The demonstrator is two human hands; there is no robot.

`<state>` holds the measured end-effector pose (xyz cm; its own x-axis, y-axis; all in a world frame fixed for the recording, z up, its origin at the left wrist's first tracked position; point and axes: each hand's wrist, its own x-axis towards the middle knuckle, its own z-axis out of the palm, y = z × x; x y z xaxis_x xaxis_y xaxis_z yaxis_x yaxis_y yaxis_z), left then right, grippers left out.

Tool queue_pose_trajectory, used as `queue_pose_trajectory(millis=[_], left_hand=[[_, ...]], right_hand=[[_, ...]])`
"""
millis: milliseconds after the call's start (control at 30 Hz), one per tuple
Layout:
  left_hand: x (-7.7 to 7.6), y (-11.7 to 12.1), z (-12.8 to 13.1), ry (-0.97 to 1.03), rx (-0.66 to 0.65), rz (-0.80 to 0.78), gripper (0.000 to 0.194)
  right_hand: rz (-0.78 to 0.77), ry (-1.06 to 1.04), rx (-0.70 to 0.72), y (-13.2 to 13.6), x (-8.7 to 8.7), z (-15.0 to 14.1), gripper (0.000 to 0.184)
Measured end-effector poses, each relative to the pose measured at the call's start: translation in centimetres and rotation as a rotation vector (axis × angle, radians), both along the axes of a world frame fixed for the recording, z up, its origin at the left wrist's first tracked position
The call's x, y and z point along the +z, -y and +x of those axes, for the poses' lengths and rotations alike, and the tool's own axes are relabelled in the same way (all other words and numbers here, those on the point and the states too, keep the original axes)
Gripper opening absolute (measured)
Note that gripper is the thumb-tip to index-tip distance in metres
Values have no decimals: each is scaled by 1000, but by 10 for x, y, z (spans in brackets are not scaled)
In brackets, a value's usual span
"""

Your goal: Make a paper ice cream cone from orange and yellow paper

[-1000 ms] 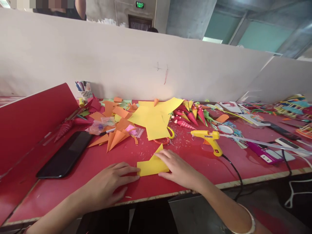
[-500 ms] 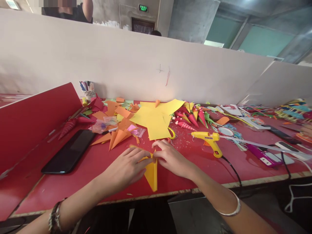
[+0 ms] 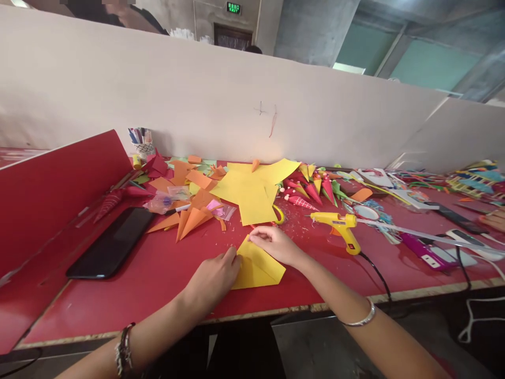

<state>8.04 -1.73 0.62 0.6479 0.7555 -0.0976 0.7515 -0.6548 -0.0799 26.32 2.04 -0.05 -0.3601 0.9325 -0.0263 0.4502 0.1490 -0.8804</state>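
Note:
A folded piece of yellow paper (image 3: 258, 266) lies low over the red table near its front edge, a crease running across its right part. My left hand (image 3: 219, 271) is closed on its left edge, the fingers curled. My right hand (image 3: 274, 243) pinches the paper's upper corner between thumb and fingers. Just beyond my hands lie larger yellow sheets (image 3: 252, 192), with a yellow curved handle (image 3: 279, 215) sticking out at their right. A yellow glue gun (image 3: 341, 229) rests to the right of my right hand, a long clear stick in its back.
Orange paper scraps and an orange cone (image 3: 193, 222) lie left of the sheets, with a black phone (image 3: 112, 242) nearer. Small red cones (image 3: 311, 189) pile up at the right. A purple power strip (image 3: 428, 251) and cables sit farther right. A white partition (image 3: 197, 95) stands behind.
The yellow paper has turned from standing narrow and edge-on to lying broader and flatter, spreading right. My left hand has moved slightly down and its fingers have curled in.

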Motion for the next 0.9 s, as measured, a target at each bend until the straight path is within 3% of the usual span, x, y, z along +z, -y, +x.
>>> queue_pose_trajectory(millis=[133,333,633,900], left_hand=[[1,3,0,-26,-22,29,28],[-2,-2,-7,27,-84,113,27],[-3,4,6,-49,39,104,29],[1,9,14,-100,47,103,31]], right_hand=[[-50,-12,38,-8,-2,-4,25],[-91,-14,64,-10,-6,-7,19],[113,142,41,9,-12,-7,17],[299,382,-16,18,-16,-10,17]])
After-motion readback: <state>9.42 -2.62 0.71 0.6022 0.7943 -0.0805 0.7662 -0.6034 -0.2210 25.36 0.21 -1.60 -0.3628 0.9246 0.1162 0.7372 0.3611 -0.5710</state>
